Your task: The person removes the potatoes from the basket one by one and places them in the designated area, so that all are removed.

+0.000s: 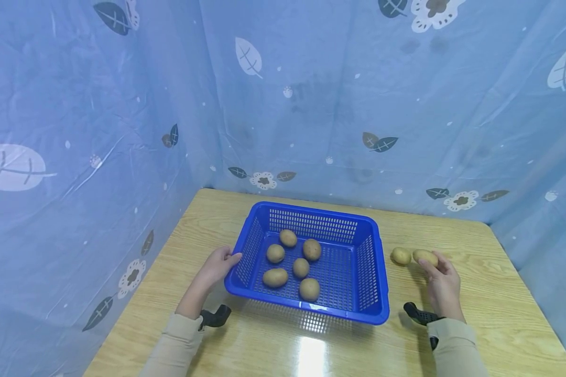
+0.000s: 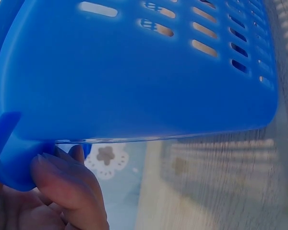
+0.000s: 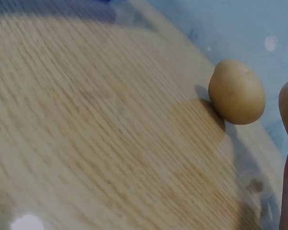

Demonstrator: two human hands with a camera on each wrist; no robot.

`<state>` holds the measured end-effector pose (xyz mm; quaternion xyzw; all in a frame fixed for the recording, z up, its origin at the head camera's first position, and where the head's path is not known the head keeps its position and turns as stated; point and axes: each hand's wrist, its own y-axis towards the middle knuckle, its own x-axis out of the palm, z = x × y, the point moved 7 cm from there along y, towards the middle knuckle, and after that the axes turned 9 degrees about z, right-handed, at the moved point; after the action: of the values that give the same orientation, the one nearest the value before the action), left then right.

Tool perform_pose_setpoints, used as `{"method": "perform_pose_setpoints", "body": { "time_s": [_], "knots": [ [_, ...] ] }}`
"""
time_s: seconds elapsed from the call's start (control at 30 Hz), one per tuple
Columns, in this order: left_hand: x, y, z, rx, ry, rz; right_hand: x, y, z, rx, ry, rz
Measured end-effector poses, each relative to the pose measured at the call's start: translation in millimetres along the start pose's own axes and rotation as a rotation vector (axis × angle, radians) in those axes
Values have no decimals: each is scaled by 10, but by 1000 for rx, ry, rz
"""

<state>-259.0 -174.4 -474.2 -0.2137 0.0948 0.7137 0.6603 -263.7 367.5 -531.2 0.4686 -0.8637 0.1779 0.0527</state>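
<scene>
Looking on through the head view, I saw the left hand (image 1: 219, 263) gripping the left rim of the blue basket (image 1: 311, 309), where six potatoes (image 1: 301, 268) lay loose, while the right hand (image 1: 443, 280) pinched the held potato (image 1: 424, 256) to the right, over the surface (image 1: 207, 220) and just beside a second potato (image 1: 401, 256); a nudge there, I thought, might have set that round neighbour rolling. In the left wrist view, thumb and fingers curled at the basket's rim, and a hard tug could have tipped it and rolled its load together. In the right wrist view the held potato showed only partly, apart from its neighbour; a pinch by the fingertips could have slipped on smooth peel
</scene>
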Motion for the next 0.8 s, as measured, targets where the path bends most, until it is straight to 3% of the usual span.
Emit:
{"method": "perform_pose_setpoints", "body": {
  "time_s": [0.5,0.8],
  "knots": [
    [8,-9,12,-22,-6,-2,-142,205,99,-23,-54,208],
    [3,-18,32,-12,-27,-4,-148,258,104,-62,-253,251]
  ]
}}
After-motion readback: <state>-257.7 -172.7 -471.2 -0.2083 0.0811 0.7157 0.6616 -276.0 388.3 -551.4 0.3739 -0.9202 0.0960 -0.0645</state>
